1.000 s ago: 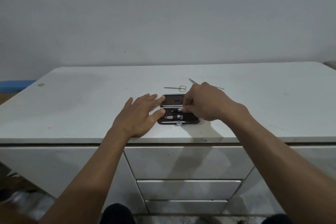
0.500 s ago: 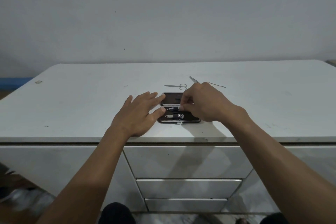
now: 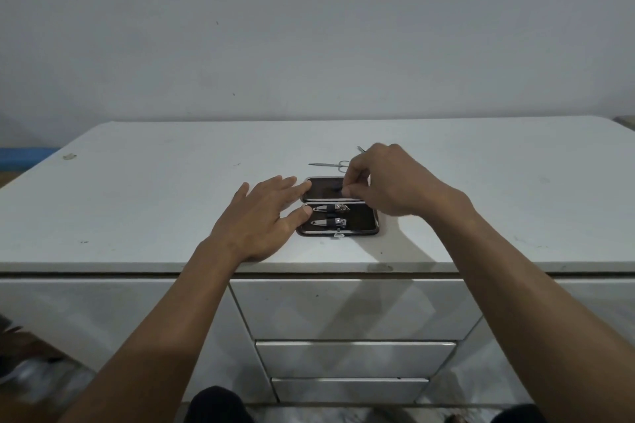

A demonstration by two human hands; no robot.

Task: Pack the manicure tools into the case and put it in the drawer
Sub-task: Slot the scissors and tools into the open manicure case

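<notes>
A dark manicure case (image 3: 360,221) lies open near the front edge of the white cabinet top (image 3: 154,203). Two silver nail clippers (image 3: 331,208) (image 3: 328,222) sit under straps in its near half. My left hand (image 3: 264,216) rests flat, with straight fingertips touching the case's left edge. My right hand (image 3: 388,182) hovers over the far half, fingers curled, fingertips pinching at a small dark strap there. Small scissors (image 3: 330,164) lie on the top just behind the case. Another thin metal tool (image 3: 360,149) peeks out behind my right hand, mostly hidden.
Three shut drawers (image 3: 354,309) stack in the cabinet front below the case. A small scrap (image 3: 68,157) lies at the top's far left. A grey wall stands behind the cabinet.
My right hand has moved from the near half of the case up to the far half. The upper clipper now lies uncovered in its strap. My left hand has stayed put.
</notes>
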